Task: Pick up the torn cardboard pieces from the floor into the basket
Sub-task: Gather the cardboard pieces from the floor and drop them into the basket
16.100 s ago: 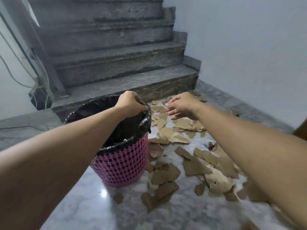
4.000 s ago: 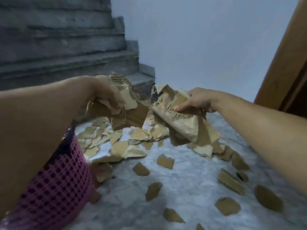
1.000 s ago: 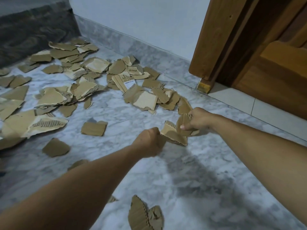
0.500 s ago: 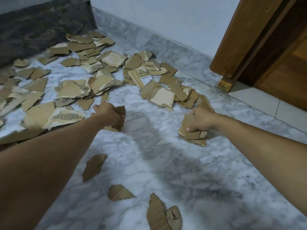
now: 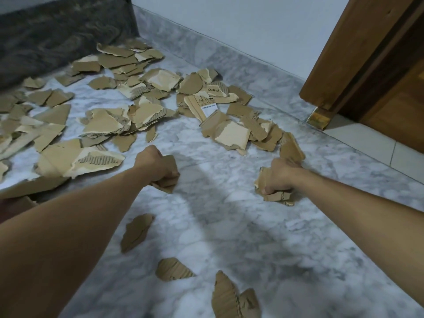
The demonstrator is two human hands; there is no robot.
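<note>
Clenching cardboard scraps, left grip [image 5: 158,167] and right grip [image 5: 278,177] hide most; loose torn cardboard pieces [image 5: 137,232] lie at 6 o'clock.

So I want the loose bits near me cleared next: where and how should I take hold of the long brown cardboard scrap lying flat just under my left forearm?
Take the long brown cardboard scrap at its upper end, coming from above. It lies flat on the marble floor apart from other pieces, so slide fingertips under that edge. Both the left hand and right hand are already full.
</note>
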